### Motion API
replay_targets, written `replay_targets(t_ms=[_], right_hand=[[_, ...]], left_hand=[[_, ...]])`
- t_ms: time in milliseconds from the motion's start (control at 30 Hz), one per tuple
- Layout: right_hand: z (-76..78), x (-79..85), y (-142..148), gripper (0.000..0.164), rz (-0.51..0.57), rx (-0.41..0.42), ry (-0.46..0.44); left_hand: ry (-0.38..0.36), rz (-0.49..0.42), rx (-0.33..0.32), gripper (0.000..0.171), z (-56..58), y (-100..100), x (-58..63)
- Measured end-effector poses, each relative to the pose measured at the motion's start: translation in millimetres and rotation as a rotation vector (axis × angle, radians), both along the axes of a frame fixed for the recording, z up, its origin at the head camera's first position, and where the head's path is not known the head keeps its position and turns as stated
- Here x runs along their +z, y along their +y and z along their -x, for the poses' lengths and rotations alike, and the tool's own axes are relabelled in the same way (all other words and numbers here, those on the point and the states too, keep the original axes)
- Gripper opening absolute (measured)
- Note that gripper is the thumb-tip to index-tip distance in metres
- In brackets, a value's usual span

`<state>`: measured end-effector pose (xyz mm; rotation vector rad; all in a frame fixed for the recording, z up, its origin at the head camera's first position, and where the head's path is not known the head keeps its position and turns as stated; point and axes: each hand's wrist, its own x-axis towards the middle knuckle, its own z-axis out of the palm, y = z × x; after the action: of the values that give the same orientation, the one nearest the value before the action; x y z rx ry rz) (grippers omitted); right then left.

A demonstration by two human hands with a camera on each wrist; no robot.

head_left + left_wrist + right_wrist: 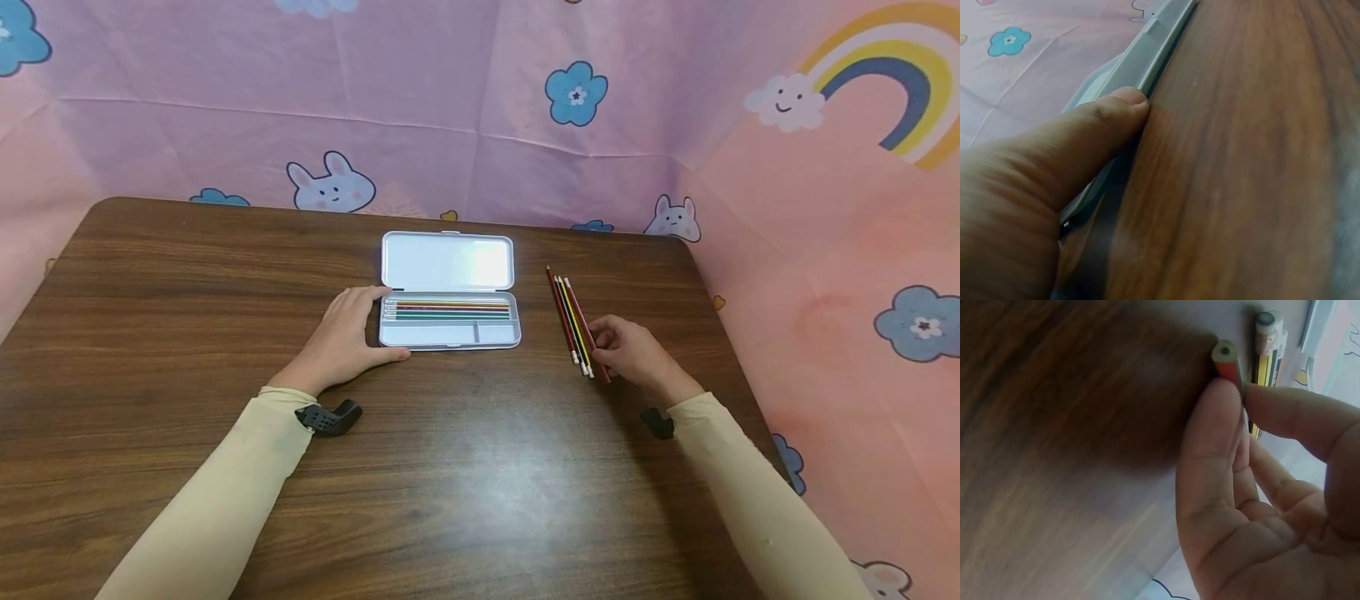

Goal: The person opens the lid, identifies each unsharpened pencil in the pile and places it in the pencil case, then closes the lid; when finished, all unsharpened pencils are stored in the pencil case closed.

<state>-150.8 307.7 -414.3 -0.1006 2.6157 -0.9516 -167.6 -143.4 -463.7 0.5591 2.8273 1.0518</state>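
A white pencil case (448,335) lies with its lid (442,260) raised back, pencils (450,311) with white erasers side by side in its rear compartment. My left hand (341,337) grips its left end, thumb along the front edge and fingers at the rear corner; in the left wrist view the thumb (1104,122) presses the case's side. To the right of the case, my right hand (633,350) pinches a red pencil (1227,367) near its unsharpened end, between thumb and fingers. Beside it lie several loose pencils (568,321), dark red, black and yellow, eraser ends toward me.
Everything rests on a dark brown wooden table (450,467). A pink cloth backdrop (450,125) printed with flowers, rabbits and a rainbow stands behind and along the right side. The case's front strip is divided by a small partition (476,332).
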Motion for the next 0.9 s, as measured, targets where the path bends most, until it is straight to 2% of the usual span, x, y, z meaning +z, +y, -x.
replay_targets(t_ms=[133,300,400,633,900], right_hand=[[-1.2,2.9,0,0.032,-0.036,0.008,0.024],[-0.7,8.0,3,0.023,-0.186,0.030,0.086],[-0.2,9.3,4,0.022,-0.253,0.010,0.079],[-0.6,9.8,8,0.023,-0.285,-0.049,0.021],[-6.3,6.2,14,0.021,-0.331,-0.057,0.111]], left_hand=[[-0.004,-0.001,0.001,0.101,0.0,0,1.0],[-0.005,0.000,0.002,0.101,0.4,0,1.3],[-0.001,0.001,0.001,0.101,0.9,0,0.7],[0.003,-0.002,-0.002,0.101,2.3,1,-2.4],[0.001,-0.013,0.002,0.102,0.8,-1,-2.5]])
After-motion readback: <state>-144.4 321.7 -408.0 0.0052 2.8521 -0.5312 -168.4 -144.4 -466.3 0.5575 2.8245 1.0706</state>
